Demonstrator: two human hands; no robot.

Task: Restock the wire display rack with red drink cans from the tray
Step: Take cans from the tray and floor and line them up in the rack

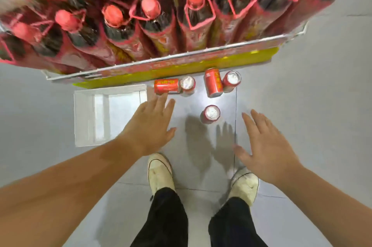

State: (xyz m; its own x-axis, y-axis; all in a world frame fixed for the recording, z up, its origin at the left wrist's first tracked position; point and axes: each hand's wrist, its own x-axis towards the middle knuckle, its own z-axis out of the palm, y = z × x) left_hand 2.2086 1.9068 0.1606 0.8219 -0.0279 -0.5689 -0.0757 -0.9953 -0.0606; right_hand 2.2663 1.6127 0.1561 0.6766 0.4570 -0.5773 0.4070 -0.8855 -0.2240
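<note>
Left hand (150,126) and right hand (265,146) hover empty, fingers (170,107) spread, above five red cans (211,114) on the floor (302,89), just beside the tray (84,118) and below the wire rack (161,64). Picking up appears next: the left hand sits nearest a toppled can (166,85) and would need to close round it.

I see the wire display rack (201,51) overhead, yellow strip along its front rail. On the floor below it: a sideways can (166,86) touching an upright can (187,85), a lengthwise can (213,82) beside a second upright can (231,81), and a lone can (210,114) standing nearer me. All are red. The pale tray (80,118) lies flat to their left.
</note>
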